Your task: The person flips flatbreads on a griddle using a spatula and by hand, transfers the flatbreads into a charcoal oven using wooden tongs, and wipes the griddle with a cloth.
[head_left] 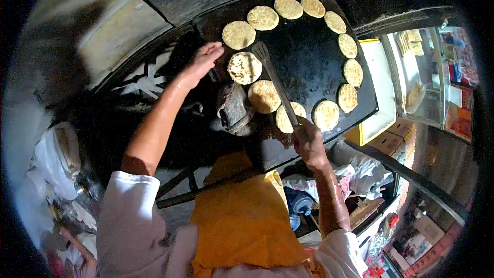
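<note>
Several round flat breads lie in a ring on a black griddle point(309, 54). My right hand point(309, 144) is wrapped round the handle of a metal spatula point(275, 80), whose slotted head is near the upper-left breads. My left hand point(205, 62) is at the griddle's left edge with nothing visible in it, fingers extended, just below and left of one bread point(239, 35). Another bread point(245, 68) lies to its right. A dark, crumpled cloth-like bundle point(234, 109) rests at the griddle's lower-left side.
A yellow-rimmed white tray point(378, 92) stands right of the griddle. A metal-framed glass case point(429, 72) is further right. Below the griddle are plastic bags point(363, 167) and a blue container point(299, 202). Another person's arm point(80, 244) shows at the lower left.
</note>
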{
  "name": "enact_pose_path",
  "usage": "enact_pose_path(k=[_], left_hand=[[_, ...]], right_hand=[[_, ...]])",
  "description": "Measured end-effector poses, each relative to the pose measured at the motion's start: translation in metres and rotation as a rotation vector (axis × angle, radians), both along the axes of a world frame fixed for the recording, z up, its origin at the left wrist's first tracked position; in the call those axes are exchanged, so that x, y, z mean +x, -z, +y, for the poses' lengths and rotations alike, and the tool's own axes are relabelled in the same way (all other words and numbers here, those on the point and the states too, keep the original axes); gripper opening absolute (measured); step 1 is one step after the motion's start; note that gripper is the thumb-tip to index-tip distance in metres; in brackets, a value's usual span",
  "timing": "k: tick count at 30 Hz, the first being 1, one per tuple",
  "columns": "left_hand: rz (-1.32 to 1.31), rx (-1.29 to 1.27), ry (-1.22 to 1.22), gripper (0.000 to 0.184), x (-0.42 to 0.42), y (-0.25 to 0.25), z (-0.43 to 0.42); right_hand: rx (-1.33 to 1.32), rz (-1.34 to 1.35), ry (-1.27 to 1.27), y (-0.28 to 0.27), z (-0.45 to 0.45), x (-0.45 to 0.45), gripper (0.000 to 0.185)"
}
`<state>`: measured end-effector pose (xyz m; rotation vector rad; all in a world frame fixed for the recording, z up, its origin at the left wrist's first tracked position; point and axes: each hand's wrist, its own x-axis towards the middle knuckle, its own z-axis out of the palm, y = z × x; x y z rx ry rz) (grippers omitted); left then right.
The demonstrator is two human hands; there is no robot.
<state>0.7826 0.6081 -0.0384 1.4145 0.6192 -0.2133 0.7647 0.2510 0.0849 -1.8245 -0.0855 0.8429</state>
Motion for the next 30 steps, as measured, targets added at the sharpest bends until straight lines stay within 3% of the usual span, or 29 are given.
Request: enact_pose_path(k=[4, 7, 10, 11, 12, 14, 15, 16, 18, 19, 20, 22, 23, 26, 27, 30], left_hand=[[-0.069, 0.123, -0.019, 0.059, 0.045, 0.006, 0.012], [-0.091, 0.266, 0.038, 0.076, 0.087, 0.023, 0.017], [0.038, 0.258, 0.085, 0.081, 0.106, 0.022, 0.015], [0.044, 0.271, 0.075, 0.085, 0.104, 0.02, 0.017], [0.036, 0.368, 0.113, 0.079, 0.107, 0.019, 0.02], [-0.054, -0.017, 0.165, 0.067, 0.102, 0.004, 0.028], [0.001, -0.338, 0.126, 0.055, 0.105, -0.007, 0.025], [-0.017, -0.327, 0.183, 0.051, 0.109, 0.001, 0.028], [-0.008, -0.167, 0.233, 0.07, 0.116, 0.016, 0.038], [-0.007, 0.16, 0.169, 0.068, 0.117, 0.013, 0.038], [-0.006, 0.161, 0.169, 0.068, 0.124, 0.014, 0.041], [-0.091, 0.493, 0.344, 0.069, 0.141, 0.017, 0.05], [-0.073, 0.446, 0.258, 0.058, 0.15, 0.023, 0.044], [-0.145, 0.51, 0.304, 0.063, 0.175, -0.001, 0.013], [-0.128, 0.497, 0.284, 0.068, 0.186, 0.002, 0.002], [-0.086, 0.534, 0.286, 0.073, 0.221, 0.04, -0.002]], right_hand=[[-0.034, 0.037, 0.01, 0.019, 0.012, 0.017, 0.034], [0.057, 0.145, 0.212, 0.061, 0.015, 0.019, 0.027], [0.172, -0.132, 0.041, 0.07, 0.018, 0.023, 0.015], [0.213, -0.042, 0.052, 0.065, 0.018, 0.024, 0.012], [0.194, 0.373, 0.187, 0.025, 0.037, 0.027, 0.011], [0.136, 0.291, 0.187, 0.037, 0.039, 0.027, 0.011], [0.082, 0.201, 0.175, 0.046, 0.039, 0.029, 0.011], [0.087, 0.199, 0.176, 0.06, 0.032, 0.03, 0.011], [0.065, 0.144, 0.232, 0.068, 0.021, 0.036, 0.016], [0.044, 0.175, 0.265, 0.059, 0.023, 0.042, 0.019], [0.069, 0.182, 0.298, 0.053, 0.021, 0.048, 0.022], [0.301, 0.415, 0.455, 0.057, 0.009, 0.061, 0.021], [0.242, 0.343, 0.452, 0.058, 0.007, 0.065, 0.021], [0.045, 0.175, 0.27, 0.056, 0.015, 0.077, 0.017], [0.127, 0.216, 0.392, 0.092, 0.005, 0.073, 0.013], [0.189, 0.389, 0.342, 0.081, 0.006, 0.082, 0.019]])
